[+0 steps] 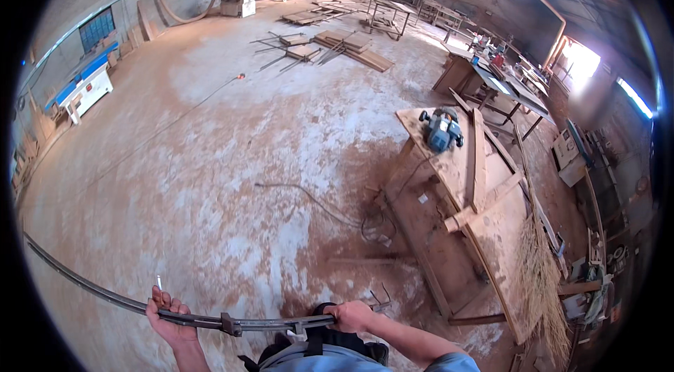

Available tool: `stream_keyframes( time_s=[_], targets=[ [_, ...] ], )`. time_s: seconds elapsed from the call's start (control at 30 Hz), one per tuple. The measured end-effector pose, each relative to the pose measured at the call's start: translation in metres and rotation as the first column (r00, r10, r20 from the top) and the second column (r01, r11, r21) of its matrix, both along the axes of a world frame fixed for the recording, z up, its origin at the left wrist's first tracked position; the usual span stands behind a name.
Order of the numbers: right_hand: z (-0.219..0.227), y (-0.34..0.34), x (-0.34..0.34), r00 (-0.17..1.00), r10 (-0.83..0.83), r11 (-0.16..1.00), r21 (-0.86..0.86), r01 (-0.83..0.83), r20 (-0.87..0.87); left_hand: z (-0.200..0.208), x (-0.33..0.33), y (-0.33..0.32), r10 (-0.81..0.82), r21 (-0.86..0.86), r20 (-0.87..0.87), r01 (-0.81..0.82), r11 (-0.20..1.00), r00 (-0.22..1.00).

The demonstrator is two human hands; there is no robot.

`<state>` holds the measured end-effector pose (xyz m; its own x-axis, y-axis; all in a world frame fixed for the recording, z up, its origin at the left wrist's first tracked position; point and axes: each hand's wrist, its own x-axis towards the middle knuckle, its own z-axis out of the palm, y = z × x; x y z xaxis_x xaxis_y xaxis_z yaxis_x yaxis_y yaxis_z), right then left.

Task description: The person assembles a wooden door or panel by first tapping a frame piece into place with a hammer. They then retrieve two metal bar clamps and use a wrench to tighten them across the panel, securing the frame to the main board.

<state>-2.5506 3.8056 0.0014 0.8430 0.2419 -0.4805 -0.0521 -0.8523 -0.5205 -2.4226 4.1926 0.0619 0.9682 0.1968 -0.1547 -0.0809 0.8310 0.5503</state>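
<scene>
A long dark metal bar clamp [267, 325] runs across the lower part of the head view, from the far left to my waist. Around its bar, left of the sliding jaw, my left hand [170, 321] is closed. A thin white stick, which looks like a cigarette, [159, 281] points up from the fingers of that hand. My right hand [349, 316] is wrapped round the clamp's right end, close to my body. Just beyond that hand, a thin metal handle [381, 297] sticks out.
On my right stands a wooden workbench [502, 235] bearing a blue power tool [443, 131] and wooden strips. A straw broom [539, 284] leans at its near edge. A cord [309, 193] lies on the floor. Ahead are boards [361, 54] with bars; a blue-topped machine [88, 91] stands left.
</scene>
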Motion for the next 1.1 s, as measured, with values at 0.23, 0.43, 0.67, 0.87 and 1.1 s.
stream_keyframes(
  time_s=[0.23, 0.43, 0.67, 0.87, 1.1],
  targets=[
    [-0.036, -0.086, 0.218, 0.983, -0.03, 0.99, 0.139, 0.005, 0.179, 0.038, 0.232, -0.123, -0.105, 0.082, 0.232, 0.088, 0.993, 0.967],
    [-0.027, -0.18, 0.408, 0.959, -0.102, 0.961, 0.274, 0.027, 0.263, 0.083, 0.402, -0.213, -0.157, 0.259, 0.352, 0.065, 0.964, 0.923],
    [-0.016, -0.317, 0.603, 0.919, -0.192, 0.97, 0.211, 0.123, 0.345, 0.056, 0.627, -0.347, -0.252, 0.229, 0.359, 0.177, 0.957, 0.899],
    [-0.008, -0.452, 0.745, 0.928, -0.287, 0.957, 0.107, 0.269, 0.236, 0.035, 0.835, -0.519, -0.307, 0.082, 0.236, 0.296, 0.952, 0.922],
    [0.012, -0.605, 0.865, 0.837, -0.47, 0.881, 0.096, 0.463, 0.282, 0.049, 1.012, -0.74, -0.489, 0.081, 0.152, 0.482, 0.872, 0.859]
  ],
)
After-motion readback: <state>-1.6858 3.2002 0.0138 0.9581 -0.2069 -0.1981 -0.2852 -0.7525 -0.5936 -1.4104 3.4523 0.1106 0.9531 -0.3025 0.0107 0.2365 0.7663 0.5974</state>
